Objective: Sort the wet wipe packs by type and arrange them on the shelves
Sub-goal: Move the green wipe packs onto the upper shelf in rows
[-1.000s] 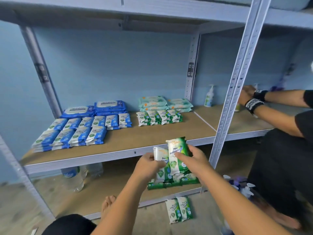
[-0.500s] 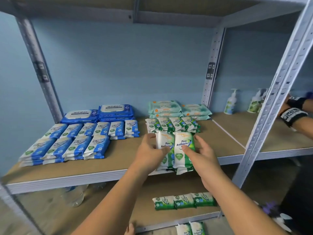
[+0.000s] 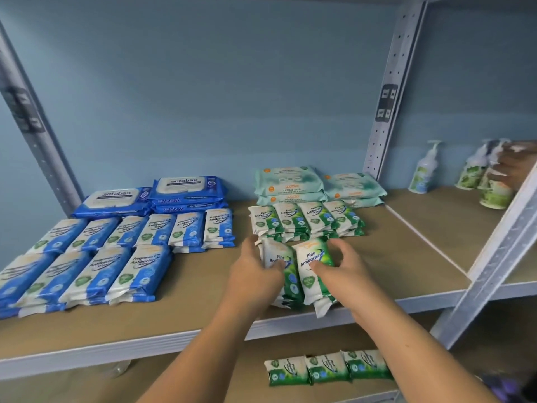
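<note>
Two small stacks of green-and-white pine antibacterial wipe packs lie side by side on the middle shelf (image 3: 406, 257), near its front edge. My left hand (image 3: 255, 274) grips the left stack (image 3: 286, 279). My right hand (image 3: 341, 266) grips the right stack (image 3: 315, 273). Just behind them stands a row of the same green packs (image 3: 305, 218). Pale green large packs (image 3: 290, 181) are stacked at the back. Blue-and-white small packs (image 3: 96, 257) fill the shelf's left half, with large blue packs (image 3: 186, 191) behind them.
Three green packs (image 3: 327, 370) lie on the lower shelf. Pump bottles (image 3: 424, 170) stand on the neighbouring shelf to the right, where another person's hand (image 3: 514, 164) reaches. A grey metal upright (image 3: 494, 257) crosses the right foreground.
Both hands lifted the green packs from below shelf level and moved them forward onto the middle shelf, where the packs now lie behind its front edge.
</note>
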`<state>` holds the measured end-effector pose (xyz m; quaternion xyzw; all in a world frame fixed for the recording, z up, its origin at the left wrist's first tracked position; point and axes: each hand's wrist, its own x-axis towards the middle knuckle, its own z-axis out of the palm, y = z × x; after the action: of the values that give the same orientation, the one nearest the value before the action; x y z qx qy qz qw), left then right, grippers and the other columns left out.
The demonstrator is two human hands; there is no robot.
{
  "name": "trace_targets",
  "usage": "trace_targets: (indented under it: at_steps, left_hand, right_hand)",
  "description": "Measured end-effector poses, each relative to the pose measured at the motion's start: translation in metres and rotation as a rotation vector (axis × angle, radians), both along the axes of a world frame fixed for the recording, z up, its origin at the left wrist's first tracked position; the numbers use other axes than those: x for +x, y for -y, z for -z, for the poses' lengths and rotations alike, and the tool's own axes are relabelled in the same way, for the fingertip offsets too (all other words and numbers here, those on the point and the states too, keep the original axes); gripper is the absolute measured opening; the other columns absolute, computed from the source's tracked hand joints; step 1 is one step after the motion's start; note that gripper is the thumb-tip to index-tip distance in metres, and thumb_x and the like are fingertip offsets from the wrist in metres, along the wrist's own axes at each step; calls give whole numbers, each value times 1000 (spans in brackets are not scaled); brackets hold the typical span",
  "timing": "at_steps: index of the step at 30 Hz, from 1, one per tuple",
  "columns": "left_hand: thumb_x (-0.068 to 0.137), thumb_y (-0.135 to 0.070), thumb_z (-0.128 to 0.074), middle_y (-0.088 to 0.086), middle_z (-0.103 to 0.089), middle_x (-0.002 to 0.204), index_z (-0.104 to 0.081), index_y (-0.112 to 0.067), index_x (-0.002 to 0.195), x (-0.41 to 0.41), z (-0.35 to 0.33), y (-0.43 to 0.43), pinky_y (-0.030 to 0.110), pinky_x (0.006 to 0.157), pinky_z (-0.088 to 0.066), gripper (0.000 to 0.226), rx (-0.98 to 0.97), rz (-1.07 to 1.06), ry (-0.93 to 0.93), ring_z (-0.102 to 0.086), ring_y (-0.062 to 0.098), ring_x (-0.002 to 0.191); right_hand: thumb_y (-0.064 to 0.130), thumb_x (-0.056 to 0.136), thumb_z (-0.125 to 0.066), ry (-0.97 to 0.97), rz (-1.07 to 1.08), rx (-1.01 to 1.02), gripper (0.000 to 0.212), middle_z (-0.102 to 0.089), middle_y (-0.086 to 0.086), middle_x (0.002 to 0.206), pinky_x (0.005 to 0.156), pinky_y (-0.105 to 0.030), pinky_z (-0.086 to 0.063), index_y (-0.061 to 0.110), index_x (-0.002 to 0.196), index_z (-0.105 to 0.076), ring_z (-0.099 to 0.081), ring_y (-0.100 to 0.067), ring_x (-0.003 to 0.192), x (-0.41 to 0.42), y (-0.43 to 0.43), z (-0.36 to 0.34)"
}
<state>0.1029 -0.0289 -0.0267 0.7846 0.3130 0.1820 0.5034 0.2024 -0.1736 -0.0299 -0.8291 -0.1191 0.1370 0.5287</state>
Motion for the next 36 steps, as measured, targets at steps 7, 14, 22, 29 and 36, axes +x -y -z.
trace_targets:
  at_steps: [7,14,22,29,36]
  left_hand:
    - [90,-33,-63,5,-61,127,-37,-26,149,-11,7,-2,41,102,-44,64,277,-20,-87,-51,29,121]
    - [85,-42,-68,-1,-47,120,-62,-29,127,-36,6,-6,38,105,-41,45,509,110,-51,-51,29,117]
    - [79,-58,-61,-7,-43,126,-63,-29,130,-52,8,-6,34,97,-50,59,536,276,-15,-54,14,110]
    - [82,-18,-78,-7,-35,138,-54,-30,139,-47,9,-9,12,87,-36,63,584,351,-69,-44,7,105]
    - [81,-15,-79,-5,-37,135,-59,-26,134,-33,9,4,11,84,-37,58,593,354,-34,-46,7,98]
  right_hand:
    - [30,93,-58,230,-52,-253,60,-42,6,147,104,-48,-46,47,147,-37,-48,-31,129,9,6,4]
    - [33,91,-63,518,-157,-357,38,-51,12,129,100,-38,-45,31,129,-64,-48,-19,117,-19,7,-5]
    - [32,89,-64,513,-200,-320,43,-46,11,134,104,-33,-42,29,131,-61,-46,-16,125,-24,19,-7]
    - [18,75,-69,429,-384,-433,55,-34,20,122,84,-35,-54,41,121,-50,-53,-14,103,-25,45,-11]
    - [26,85,-73,579,-252,-386,48,-20,14,151,83,-31,-48,34,128,-55,-50,-18,121,-36,40,8]
